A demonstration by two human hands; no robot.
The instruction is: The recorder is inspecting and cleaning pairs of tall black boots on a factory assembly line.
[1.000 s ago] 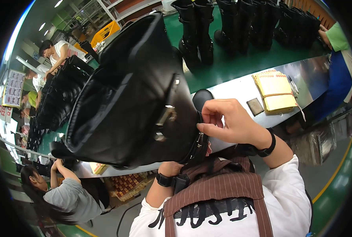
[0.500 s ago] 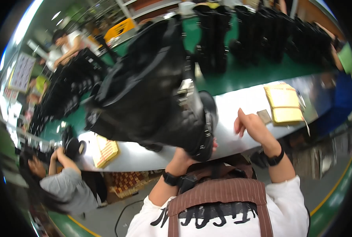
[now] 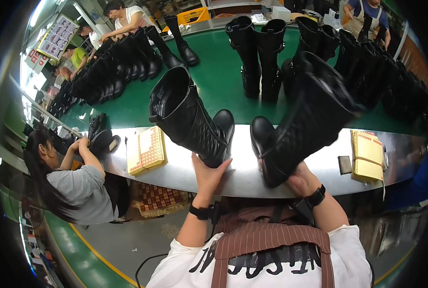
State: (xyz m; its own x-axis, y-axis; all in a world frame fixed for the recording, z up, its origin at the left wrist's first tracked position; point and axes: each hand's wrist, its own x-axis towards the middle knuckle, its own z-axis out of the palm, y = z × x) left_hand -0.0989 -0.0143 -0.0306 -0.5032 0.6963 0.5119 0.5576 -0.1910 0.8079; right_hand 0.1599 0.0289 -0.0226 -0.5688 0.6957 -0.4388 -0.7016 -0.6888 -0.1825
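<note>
Two tall black boots stand out before me over the metal bench edge (image 3: 240, 185). My left hand (image 3: 208, 175) grips the left boot (image 3: 190, 122) low at its heel, thumb and fingers on either side. Quilting shows on this boot's shaft, and its open top leans to the left. At the heel of the right boot (image 3: 300, 129), my right hand (image 3: 301, 181) is closed, its fingers partly hidden behind the sole. That boot's shaft tilts up to the right and its top is blurred. The toes point away from me, a short gap apart.
Bundles of yellow sheets lie on the bench, one left (image 3: 146, 151) and one right (image 3: 367, 156), with a small dark block (image 3: 344, 164) beside the right one. Rows of black boots (image 3: 122, 65) line the green table (image 3: 209, 81). A person in grey (image 3: 79, 192) works at left; others are farther back.
Earlier, one boot was raised close in my left hand, and my right hand held nothing. Now a boot is in each hand, lower over the bench. The view has shifted.
</note>
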